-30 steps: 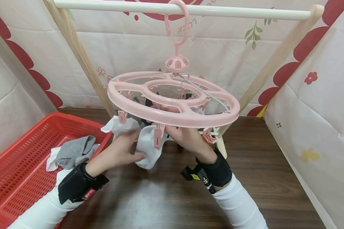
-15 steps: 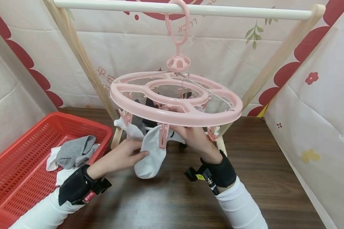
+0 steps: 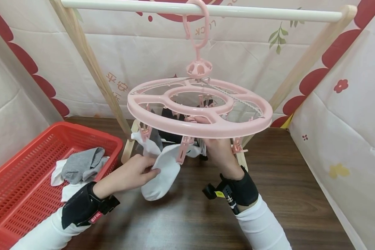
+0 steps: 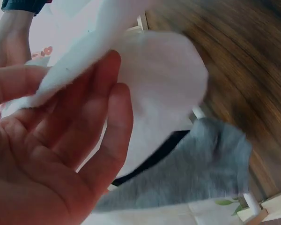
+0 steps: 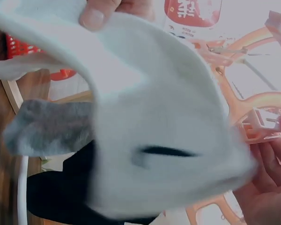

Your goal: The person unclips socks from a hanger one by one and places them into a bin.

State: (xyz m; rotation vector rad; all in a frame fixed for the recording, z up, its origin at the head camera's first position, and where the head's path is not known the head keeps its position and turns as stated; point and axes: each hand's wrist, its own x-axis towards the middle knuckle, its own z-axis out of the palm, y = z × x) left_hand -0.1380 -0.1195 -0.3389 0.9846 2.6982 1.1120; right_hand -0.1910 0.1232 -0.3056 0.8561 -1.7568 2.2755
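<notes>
My left hand (image 3: 129,175) pinches a white sock (image 3: 162,177) between thumb and fingers, below the front rim of a round pink clip hanger (image 3: 175,126). A dark mark shows on this sock in the right wrist view. A pink clip (image 3: 183,149) hangs in front of the sock; whether it grips the fabric I cannot tell. Beneath the ring, my right hand (image 3: 220,156) has its fingertips partly hidden. In the right wrist view its thumb and fingers hold another pink clip (image 5: 264,121). A second white sock (image 3: 148,146) hangs from a clip at left.
Grey (image 4: 192,164) and black (image 5: 61,197) socks hang behind. The hanger hooks over a white rail (image 3: 262,14) on a wooden frame. At left, a red basket (image 3: 25,152) contains grey and white socks. Other clips dangle around the ring.
The hanger has swung slightly to the right. My left hand's sock sits lower, and the second white sock hangs away from my fingers. My right hand has shifted a little right under the ring.
</notes>
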